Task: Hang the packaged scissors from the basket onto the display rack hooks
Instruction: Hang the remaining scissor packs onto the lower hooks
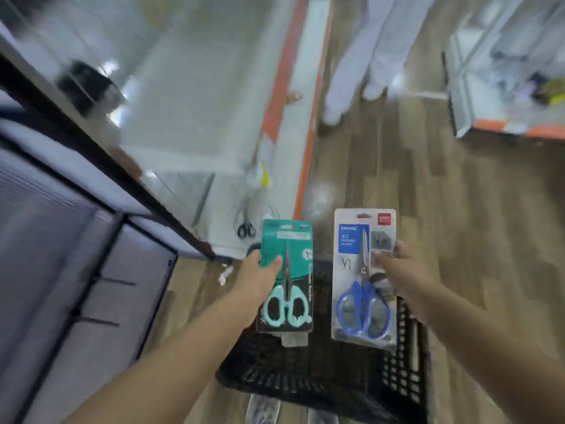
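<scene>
Both hands grip scissor packs: left (260, 278) teal pack (286, 275), right (397, 266) blue pack (363, 273), above black basket (403, 362).

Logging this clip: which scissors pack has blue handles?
The pack in the right hand, blue scissors pack; the left hand holds the mint-handled pack.

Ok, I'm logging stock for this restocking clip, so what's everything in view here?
Scissors pack: one, teal card, mint handles, held above the basket.
Scissors pack: one, clear and blue card, blue handles, held above the basket.
Basket: one, black, on the floor.
Hanging scissors: one, black handles, on the white rack behind.
Floor: wood-look brown.
Bystander's legs: light trousers, top centre.
Left hand: grips the teal pack.
Right hand: grips the blue pack.
</scene>
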